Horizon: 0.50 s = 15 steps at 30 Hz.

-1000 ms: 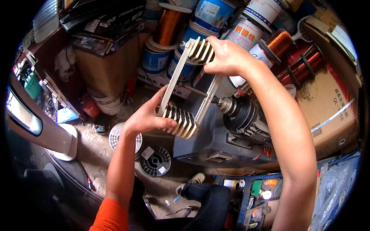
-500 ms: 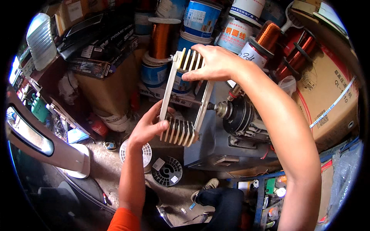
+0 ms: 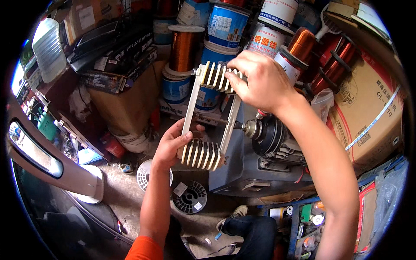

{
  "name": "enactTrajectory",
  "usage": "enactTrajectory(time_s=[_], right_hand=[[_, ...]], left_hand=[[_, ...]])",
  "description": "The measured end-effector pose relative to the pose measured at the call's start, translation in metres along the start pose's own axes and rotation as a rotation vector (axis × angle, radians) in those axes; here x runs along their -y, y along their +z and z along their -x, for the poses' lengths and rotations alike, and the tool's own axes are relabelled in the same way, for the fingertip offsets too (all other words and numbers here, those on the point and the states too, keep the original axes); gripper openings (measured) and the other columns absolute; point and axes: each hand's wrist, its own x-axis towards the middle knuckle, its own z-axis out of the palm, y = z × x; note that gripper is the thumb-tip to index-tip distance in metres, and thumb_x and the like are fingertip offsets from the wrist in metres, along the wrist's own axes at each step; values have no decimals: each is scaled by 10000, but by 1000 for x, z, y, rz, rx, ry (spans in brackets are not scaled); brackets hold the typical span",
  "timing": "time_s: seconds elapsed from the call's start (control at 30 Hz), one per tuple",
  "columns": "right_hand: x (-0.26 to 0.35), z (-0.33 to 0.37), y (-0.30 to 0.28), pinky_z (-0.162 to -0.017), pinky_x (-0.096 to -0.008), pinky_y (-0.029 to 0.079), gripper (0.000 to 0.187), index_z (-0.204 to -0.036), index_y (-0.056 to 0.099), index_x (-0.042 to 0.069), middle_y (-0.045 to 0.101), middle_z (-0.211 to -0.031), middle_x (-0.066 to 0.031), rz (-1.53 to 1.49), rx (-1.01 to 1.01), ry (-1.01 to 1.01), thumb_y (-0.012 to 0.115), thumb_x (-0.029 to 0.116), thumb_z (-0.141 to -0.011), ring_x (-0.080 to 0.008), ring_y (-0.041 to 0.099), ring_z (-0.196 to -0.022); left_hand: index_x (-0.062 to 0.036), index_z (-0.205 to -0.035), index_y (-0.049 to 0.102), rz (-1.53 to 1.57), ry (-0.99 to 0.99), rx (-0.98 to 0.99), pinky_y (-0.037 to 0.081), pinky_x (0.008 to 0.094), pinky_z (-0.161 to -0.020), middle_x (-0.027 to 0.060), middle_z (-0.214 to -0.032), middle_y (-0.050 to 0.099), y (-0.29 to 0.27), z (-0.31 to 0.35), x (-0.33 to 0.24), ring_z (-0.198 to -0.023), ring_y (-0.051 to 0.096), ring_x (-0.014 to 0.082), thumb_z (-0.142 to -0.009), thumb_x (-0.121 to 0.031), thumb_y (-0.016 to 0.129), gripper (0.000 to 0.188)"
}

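Frame (image 3: 193,99), one, pale, two long rails joined by finned blocks; held aloft, tilted, spanning from the left hand to the right hand.

Left hand (image 3: 170,146): closed about the lower end of the frame's left side, thumb laid on the near face, other fingers passing behind. Lower finned block (image 3: 200,157): just right of and below this thumb.

Right hand (image 3: 264,80): bent over the upper finned block (image 3: 209,78) from its right, thumb and fingertips drawn close together at the fins; whether they pinch a fin or only rest there cannot be told.

Spindle (image 3: 250,128), metal, on a dark machine (image 3: 271,141): below the right hand, right of the frame; contact with the frame uncertain.

Spool of copper wire (image 3: 183,50), upright: beyond both hands, left of the right hand.

Cardboard box (image 3: 372,110), large, brown: right of the right hand, past the forearm.

Black reel (image 3: 189,204): on the floor, below the left hand.
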Motion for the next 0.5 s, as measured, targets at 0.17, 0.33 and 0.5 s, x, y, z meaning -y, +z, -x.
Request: enactTrajectory(time_s=[0.17,0.33,0.5], right_hand=[[28,24,11,-593,-366,504,108,-751,646,53,619,-730,-105,-117,92,69,648,157,-777,-274,613,-658],[60,39,47,-609,-366,546,243,-774,601,32,634,-761,-133,-60,348,74,653,269,-778,-271,664,-712],[61,23,63,-598,-391,549,197,-804,614,25,661,-690,-163,-3,416,262,563,213,-832,-293,680,-657]], left_hand=[[-1,-1271,432,48,-10,25,500,340,-860,112,-1091,610,-3,0,-1,-981,599,194,-853,-84,600,458],[4,-1279,439,52,-12,-14,509,322,-819,94,-1022,630,-3,-1,1,-944,606,174,-846,-73,614,474],[3,-1306,417,70,-9,26,514,311,-793,101,-1015,628,-3,-2,2,-913,609,174,-841,-87,628,519]])
